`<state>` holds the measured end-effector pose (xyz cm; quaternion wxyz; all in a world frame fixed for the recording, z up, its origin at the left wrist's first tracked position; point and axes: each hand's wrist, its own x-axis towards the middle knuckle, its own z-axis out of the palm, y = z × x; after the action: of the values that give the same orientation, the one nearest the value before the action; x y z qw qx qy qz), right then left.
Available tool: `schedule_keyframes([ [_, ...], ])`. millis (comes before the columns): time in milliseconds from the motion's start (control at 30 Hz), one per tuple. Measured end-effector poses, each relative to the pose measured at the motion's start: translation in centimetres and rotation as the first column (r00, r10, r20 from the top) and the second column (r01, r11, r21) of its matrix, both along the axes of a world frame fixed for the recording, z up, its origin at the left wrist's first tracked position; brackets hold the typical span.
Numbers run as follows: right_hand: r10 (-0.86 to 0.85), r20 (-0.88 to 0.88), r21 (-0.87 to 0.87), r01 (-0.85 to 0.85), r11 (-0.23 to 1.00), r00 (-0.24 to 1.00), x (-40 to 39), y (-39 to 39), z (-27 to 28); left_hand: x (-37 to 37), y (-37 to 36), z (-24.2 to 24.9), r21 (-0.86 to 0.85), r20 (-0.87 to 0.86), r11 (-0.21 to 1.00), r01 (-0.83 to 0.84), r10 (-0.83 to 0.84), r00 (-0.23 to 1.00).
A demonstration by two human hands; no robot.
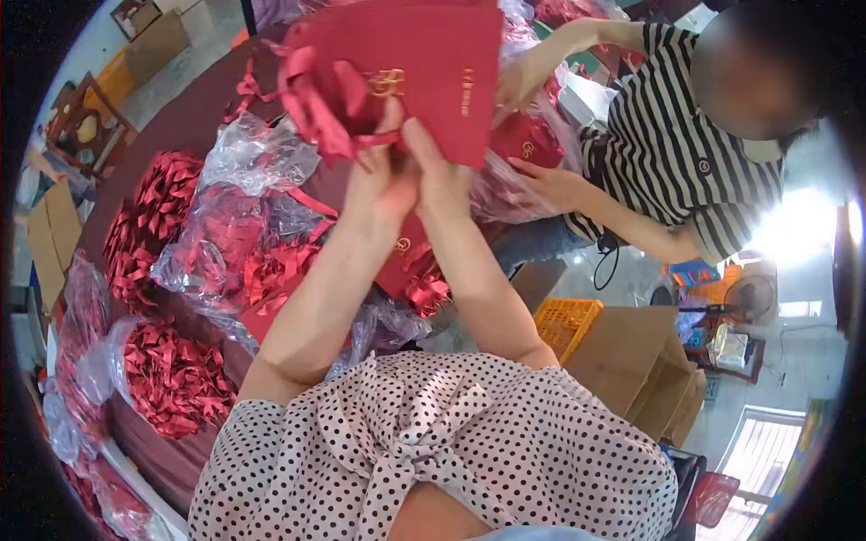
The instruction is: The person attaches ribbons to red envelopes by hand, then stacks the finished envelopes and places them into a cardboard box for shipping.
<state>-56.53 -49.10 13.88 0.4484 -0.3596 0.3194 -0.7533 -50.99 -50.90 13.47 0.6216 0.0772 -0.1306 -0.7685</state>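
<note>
A flat red gift bag (437,68) with gold lettering is raised in front of me, tilted; whether it is one bag or a stack is hard to tell. Loops of red ribbon (329,108) hang at its left side. My left hand (386,185) closes on the bag's lower edge by the ribbon, thumb pointing up. Beside it, my right hand (439,176) grips the lower edge, its thumb on the front face. Below my wrists lies another red bag (397,266) with a gold emblem and ribbon.
Bundles of red ribbon (171,379) and clear plastic wrap (257,153) cover much of the dark red tablecloth (149,451). At the right, a person in a striped shirt (667,144) handles a plastic-wrapped red bag (532,144). A yellow crate (568,325) and cardboard box (622,347) stand nearby.
</note>
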Motion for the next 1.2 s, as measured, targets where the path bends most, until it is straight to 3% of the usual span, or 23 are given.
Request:
schedule_keyframes([
  [133,-0.114,0.021,0.053,0.113,0.992,0.993,-3.9,0.6,1.9,-3.6,1.5,0.3,0.085,-0.035,0.991,0.108,-0.105,0.994],
  [200,-0.232,-0.102,0.172,0.247,0.954,0.967,-6.7,0.8,2.7,-4.4,2.1,-2.9,-0.039,0.042,0.931,0.363,-0.361,0.932],
  [267,-0.394,-0.424,0.211,0.512,0.833,0.815,-8.8,1.5,4.2,-3.1,3.1,-5.8,-0.29,0.009,0.657,0.696,-0.726,0.688],
  [300,-0.399,-0.425,0.21,0.518,0.829,0.812,-10.3,1.4,3.9,-2.2,5.7,-2.3,-0.186,0.388,0.687,0.702,-0.605,0.695],
  [333,-0.378,-0.401,0.091,0.447,0.89,0.835,-12.0,1.1,3.2,-1.0,7.8,2.7,-0.093,0.714,0.735,0.671,-0.421,0.56],
  [367,-0.419,-0.549,-0.075,0.456,0.887,0.723,-12.9,1.5,3.4,0.4,6.6,5.6,-0.256,0.887,0.675,0.692,-0.121,0.446],
  [400,-0.488,-0.649,-0.248,0.444,0.861,0.583,-13.7,1.8,3.7,1.0,4.5,7.1,-0.68,0.733,0.539,0.497,0.518,0.441],
  [433,-0.487,-0.652,-0.233,0.457,0.859,0.582,-13.5,2.5,4.5,0.3,2.8,9.0,-0.815,0.579,0.536,0.218,0.761,0.293],
  [467,-0.415,-0.567,-0.225,0.35,0.909,0.712,-13.2,3.0,5.2,-0.7,0.2,9.7,-0.902,0.416,0.426,0.068,0.819,0.394],
  [500,-0.325,-0.47,-0.237,0.238,0.942,0.821,-13.3,3.3,5.5,-0.7,-2.5,9.8,-0.875,0.483,0.436,0.21,0.777,0.403],
  [567,-0.574,-0.784,-0.511,0.278,0.813,0.236,-14.9,3.6,5.0,-0.9,-4.2,11.4,-0.813,0.571,0.491,0.312,0.776,0.266],
  [600,-0.428,-0.694,-0.309,0.298,0.903,0.578,-15.2,4.0,6.2,-1.0,-5.1,11.7,-0.8,0.58,0.496,0.338,0.784,0.221],
  [633,-0.257,-0.475,-0.107,0.234,0.966,0.842,-15.2,4.2,7.3,-1.3,-6.0,11.2,-0.733,0.68,0.532,0.423,0.575,0.455],
  [667,-0.255,-0.396,-0.116,0.228,0.967,0.882,-15.5,4.0,7.5,-1.7,-6.7,10.6,-0.665,0.724,0.535,0.521,0.291,0.625],
  [800,-0.329,-0.367,-0.183,0.28,0.943,0.87,-19.0,1.4,7.1,-3.5,-10.2,6.4,-0.602,0.798,0.525,0.601,0.4,0.45],
  [833,-0.338,-0.362,-0.19,0.286,0.939,0.869,-20.0,0.7,7.0,-4.4,-10.3,5.9,-0.632,0.736,0.459,0.625,0.608,0.298],
  [867,-0.359,-0.388,-0.262,0.272,0.926,0.849,-21.1,0.0,6.7,-5.6,-10.7,5.5,-0.633,0.734,0.452,0.629,0.609,0.301],
  [933,-0.384,-0.413,-0.33,0.258,0.908,0.826,-23.1,-0.9,6.0,-8.4,-11.7,4.8,-0.685,0.719,0.575,0.446,0.438,0.539],
  [967,-0.372,-0.449,-0.31,0.249,0.917,0.812,-24.0,-1.1,5.6,-9.9,-12.4,3.6,-0.698,0.701,0.62,0.357,0.494,0.514],
  [1033,-0.359,-0.488,-0.29,0.24,0.926,0.796,-24.9,-1.3,5.1,-12.2,-11.9,-0.8,-0.609,0.752,0.649,0.456,0.288,0.593],
  [1067,-0.463,-0.572,-0.377,0.284,0.882,0.677,-25.0,-1.1,4.9,-12.6,-11.0,-2.4,-0.705,0.705,0.481,0.521,0.552,0.444],
  [1133,-0.57,-0.696,-0.437,0.373,0.819,0.437,-24.5,-0.1,4.3,-12.9,-10.7,-4.1,-0.636,0.186,0.097,0.766,0.982,0.031],
  [1200,-0.523,-0.774,-0.462,0.246,0.852,0.356,-25.1,0.1,2.5,-12.7,-10.5,-5.5,-0.628,0.308,0.179,0.757,0.951,0.031],
])
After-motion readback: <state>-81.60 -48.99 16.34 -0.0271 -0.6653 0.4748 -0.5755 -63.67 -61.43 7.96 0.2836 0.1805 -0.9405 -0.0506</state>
